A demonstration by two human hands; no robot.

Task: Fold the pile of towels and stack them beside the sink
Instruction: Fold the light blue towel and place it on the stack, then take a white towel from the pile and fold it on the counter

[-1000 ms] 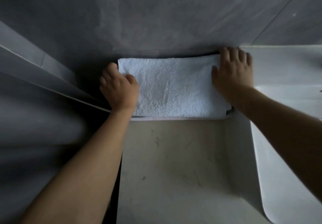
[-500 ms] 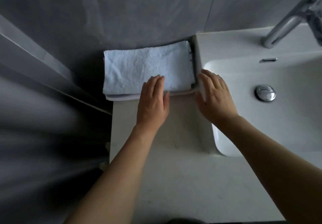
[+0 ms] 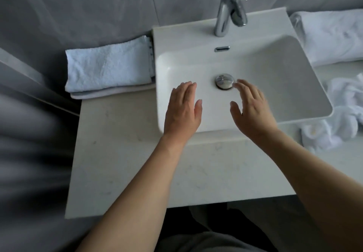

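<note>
Both forearms reach forward from the bottom of the view, bare, and end over the near half of the white sink (image 3: 306, 86). The left hand (image 3: 181, 110) is palm down with its fingers straight and close together, the thumb a little apart toward the middle; it is released and holds nothing, and it lies over the sink's left front corner. The right hand (image 3: 250, 109) is also palm down and released, its fingers loosely spread and slightly blurred, the fingertips just beside the chrome drain plug (image 3: 224, 81). Whether either hand touches the basin cannot be told. The folded towels (image 3: 108, 69) lie in a low stack on the pale stone surface (image 3: 127, 163) to the left of the sink, their right edge touching the sink's outer wall and their far edge against the grey wall; a second, flatter layer shows beneath the top towel. To the right of the sink, a crumpled white towel pile (image 3: 341, 114) lies on the surface, and another bulky white towel (image 3: 332, 37) lies behind it near the wall. A chrome faucet (image 3: 230, 8) stands at the sink's back rim.
</note>
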